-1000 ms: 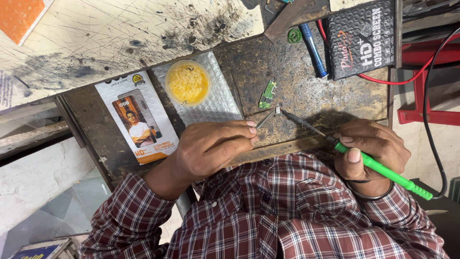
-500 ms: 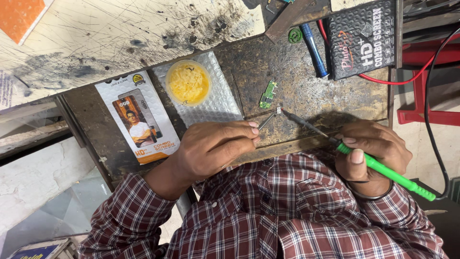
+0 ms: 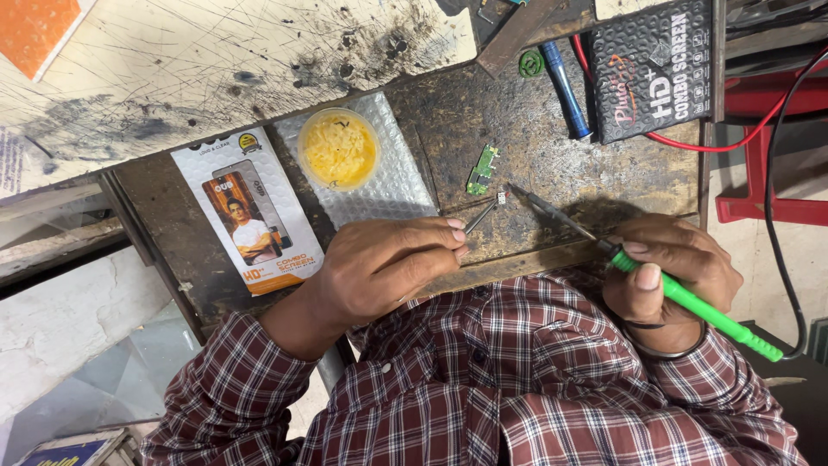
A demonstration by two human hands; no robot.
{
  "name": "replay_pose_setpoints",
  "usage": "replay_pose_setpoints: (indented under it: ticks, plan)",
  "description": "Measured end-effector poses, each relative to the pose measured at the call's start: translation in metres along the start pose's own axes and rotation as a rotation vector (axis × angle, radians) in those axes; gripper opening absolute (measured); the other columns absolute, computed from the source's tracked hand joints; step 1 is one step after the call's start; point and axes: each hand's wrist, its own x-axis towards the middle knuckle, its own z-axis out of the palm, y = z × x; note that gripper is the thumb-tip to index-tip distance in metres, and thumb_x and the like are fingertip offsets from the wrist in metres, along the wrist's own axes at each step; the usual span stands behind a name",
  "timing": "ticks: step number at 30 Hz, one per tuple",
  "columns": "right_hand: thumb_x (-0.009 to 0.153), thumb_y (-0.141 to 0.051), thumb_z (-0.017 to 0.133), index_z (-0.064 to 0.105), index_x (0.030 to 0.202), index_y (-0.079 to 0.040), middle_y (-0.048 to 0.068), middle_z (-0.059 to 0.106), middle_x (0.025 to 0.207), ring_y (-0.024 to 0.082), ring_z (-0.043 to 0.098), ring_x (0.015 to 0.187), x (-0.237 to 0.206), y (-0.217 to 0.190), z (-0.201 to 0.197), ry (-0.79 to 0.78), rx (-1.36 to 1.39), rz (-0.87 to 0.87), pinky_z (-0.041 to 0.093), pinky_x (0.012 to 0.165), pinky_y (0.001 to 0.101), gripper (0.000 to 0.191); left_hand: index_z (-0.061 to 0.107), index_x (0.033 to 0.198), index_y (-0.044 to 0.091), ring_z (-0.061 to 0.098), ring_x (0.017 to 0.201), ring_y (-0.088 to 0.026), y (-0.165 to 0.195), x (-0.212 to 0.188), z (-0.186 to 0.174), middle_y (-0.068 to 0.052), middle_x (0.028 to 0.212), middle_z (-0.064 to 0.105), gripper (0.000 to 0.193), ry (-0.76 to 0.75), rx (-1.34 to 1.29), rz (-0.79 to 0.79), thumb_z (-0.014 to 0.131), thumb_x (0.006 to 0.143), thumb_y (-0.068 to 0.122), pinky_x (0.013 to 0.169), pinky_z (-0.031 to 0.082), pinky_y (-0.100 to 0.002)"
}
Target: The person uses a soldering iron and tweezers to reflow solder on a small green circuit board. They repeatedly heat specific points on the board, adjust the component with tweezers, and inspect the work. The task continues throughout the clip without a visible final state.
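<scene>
My left hand (image 3: 379, 267) pinches thin metal tweezers (image 3: 480, 216), whose tips hold a tiny white part (image 3: 502, 198) on the dark, worn workbench (image 3: 552, 147). My right hand (image 3: 673, 259) grips a soldering iron by its green handle (image 3: 707, 312). The iron's metal tip (image 3: 528, 197) points left and ends just right of the tiny part. A small green circuit board (image 3: 482, 169) lies flat on the bench just beyond the tweezers, touched by neither tool.
A round yellow tub (image 3: 338, 148) sits on a bubble-wrap sheet (image 3: 397, 185). A flat white and orange package (image 3: 250, 216) lies to the left. At the back right are a black box (image 3: 655, 65), a blue pen (image 3: 569, 91), a red wire (image 3: 733, 138) and a red stool (image 3: 776, 147).
</scene>
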Motion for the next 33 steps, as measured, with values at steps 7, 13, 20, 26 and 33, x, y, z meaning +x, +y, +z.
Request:
replay_pose_setpoints:
  ticks: [7,13,20,26,33]
  plan:
    - [0.112,-0.027,0.058,0.051,0.099,-0.002,0.016,0.066,0.085,0.026,0.073,0.074,-0.001,0.000,-0.005,-0.057,0.043,0.032,0.062,0.070,0.0363,0.029,0.072,0.102,0.001,0.078,0.103,-0.027,0.001,0.000,0.000,-0.015,0.105,0.075,0.009,0.008,0.007,0.005,0.075,0.098,0.009,0.087,0.070,-0.036]
    - [0.114,-0.029,0.057,0.050,0.105,0.000,0.018,0.068,0.087,0.028,0.073,0.078,-0.005,0.000,-0.003,0.001,-0.044,0.030,0.060,0.071,0.0350,0.032,0.072,0.101,0.003,0.078,0.103,-0.026,-0.001,-0.002,0.004,-0.014,0.105,0.076,0.008,0.019,0.023,0.007,0.075,0.098,0.010,0.086,0.070,-0.035]
    - [0.112,-0.028,0.058,0.050,0.099,0.000,0.017,0.065,0.082,0.027,0.072,0.069,0.000,0.003,-0.001,-0.038,0.042,-0.009,0.061,0.064,0.0346,0.032,0.072,0.101,0.002,0.078,0.104,-0.027,0.000,-0.002,0.001,-0.014,0.105,0.076,0.008,0.011,0.021,0.001,0.075,0.098,0.009,0.088,0.070,-0.036]
    - [0.112,-0.027,0.058,0.051,0.100,0.001,0.016,0.066,0.084,0.027,0.071,0.071,0.001,0.002,0.001,0.002,0.036,-0.018,0.062,0.068,0.0365,0.031,0.072,0.101,0.002,0.078,0.103,-0.026,0.002,0.000,0.000,-0.014,0.105,0.076,0.009,0.019,0.031,-0.002,0.076,0.097,0.009,0.087,0.069,-0.035]
    - [0.113,-0.026,0.059,0.052,0.100,0.002,0.018,0.067,0.086,0.028,0.072,0.073,0.006,-0.003,0.000,-0.037,0.011,-0.015,0.062,0.068,0.0363,0.031,0.072,0.102,0.002,0.078,0.104,-0.027,0.004,0.001,-0.004,-0.014,0.105,0.076,0.010,-0.002,0.036,-0.006,0.076,0.096,0.009,0.087,0.069,-0.036]
